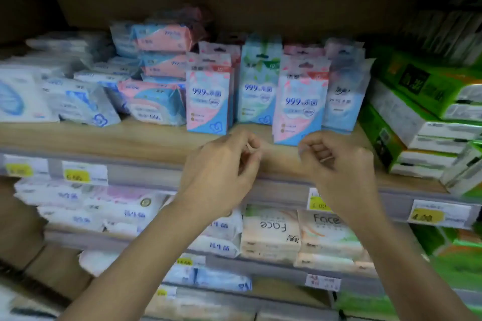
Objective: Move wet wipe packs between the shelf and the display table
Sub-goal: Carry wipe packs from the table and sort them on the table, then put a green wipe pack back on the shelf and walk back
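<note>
**Take the closest pack by its sides**

Both your hands are up at the shelf edge. Your left hand (221,172) and your right hand (336,167) have their fingers curled in, and they hold nothing. The wet wipe packs (258,91) stand upright on the wooden shelf (104,138), just behind your hands. The pink pack (300,104) is closest to your right hand. Open your fingers first. Then hold it by its two sides, so it does not knock over the pack next to it. Now count: four packs in the front row (more hide behind), two hands, and two "Face" packs (271,229) lower down.
</note>
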`<state>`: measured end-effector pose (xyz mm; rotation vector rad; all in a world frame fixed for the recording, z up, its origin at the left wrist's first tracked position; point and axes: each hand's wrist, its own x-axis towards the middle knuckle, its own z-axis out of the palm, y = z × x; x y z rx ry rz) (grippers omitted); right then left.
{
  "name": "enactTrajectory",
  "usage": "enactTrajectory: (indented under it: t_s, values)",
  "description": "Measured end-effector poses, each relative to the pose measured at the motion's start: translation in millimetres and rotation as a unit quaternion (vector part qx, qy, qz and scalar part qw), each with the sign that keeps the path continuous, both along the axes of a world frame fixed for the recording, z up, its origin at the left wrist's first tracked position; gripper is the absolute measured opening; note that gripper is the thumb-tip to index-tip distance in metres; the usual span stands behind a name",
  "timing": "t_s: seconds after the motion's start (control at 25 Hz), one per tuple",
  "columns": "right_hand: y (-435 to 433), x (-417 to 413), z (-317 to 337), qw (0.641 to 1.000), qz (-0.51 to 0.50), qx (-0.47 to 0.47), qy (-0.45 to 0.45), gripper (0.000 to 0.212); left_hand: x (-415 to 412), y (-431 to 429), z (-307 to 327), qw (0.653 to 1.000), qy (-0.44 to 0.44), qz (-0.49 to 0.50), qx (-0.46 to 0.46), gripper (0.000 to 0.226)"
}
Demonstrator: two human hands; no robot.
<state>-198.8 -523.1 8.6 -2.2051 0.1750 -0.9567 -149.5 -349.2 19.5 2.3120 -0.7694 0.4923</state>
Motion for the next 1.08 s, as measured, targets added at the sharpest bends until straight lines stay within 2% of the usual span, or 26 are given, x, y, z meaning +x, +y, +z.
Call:
enactTrajectory:
  t_s: [0.12,0.2,0.32,0.44,0.56,0.64,0.72,0.84,0.96,1.08]
  values:
    - [30,-24,-24,0.991,0.132,0.013,0.021,0.006,-39,34,-27,0.998,-0.002,0.002,0.06,0.011]
    - [46,-37,-43,0.972,0.229,0.004,0.061,0.007,-66,55,-51,0.996,0.022,0.047,0.076,0.014]
    - [64,-51,-96,0.92,0.351,-0.039,0.171,0.009,-119,84,-93,0.984,0.077,0.139,0.084,0.016]
    - [93,-69,-159,0.85,0.427,-0.149,0.27,0.012,-191,124,-143,0.951,0.153,0.252,0.098,0.02]
    - [143,-104,-205,0.74,0.517,-0.276,0.33,0.017,-285,160,-189,0.878,0.273,0.383,0.089,0.021]
    - [193,-138,-221,0.656,0.568,-0.373,0.329,0.024,-357,178,-214,0.821,0.336,0.455,0.077,0.027]
    - [250,-177,-227,0.583,0.616,-0.44,0.294,0.029,-428,191,-233,0.762,0.377,0.525,0.043,0.029]
    - [341,-253,-237,0.489,0.688,-0.488,0.221,0.032,-537,203,-263,0.671,0.423,0.608,-0.034,0.03]
    - [421,-342,-253,0.436,0.708,-0.542,0.116,0.027,-639,206,-295,0.588,0.478,0.65,-0.058,0.033]
    - [482,-429,-277,0.38,0.721,-0.575,0.071,0.028,-732,222,-319,0.518,0.528,0.668,-0.086,0.038]
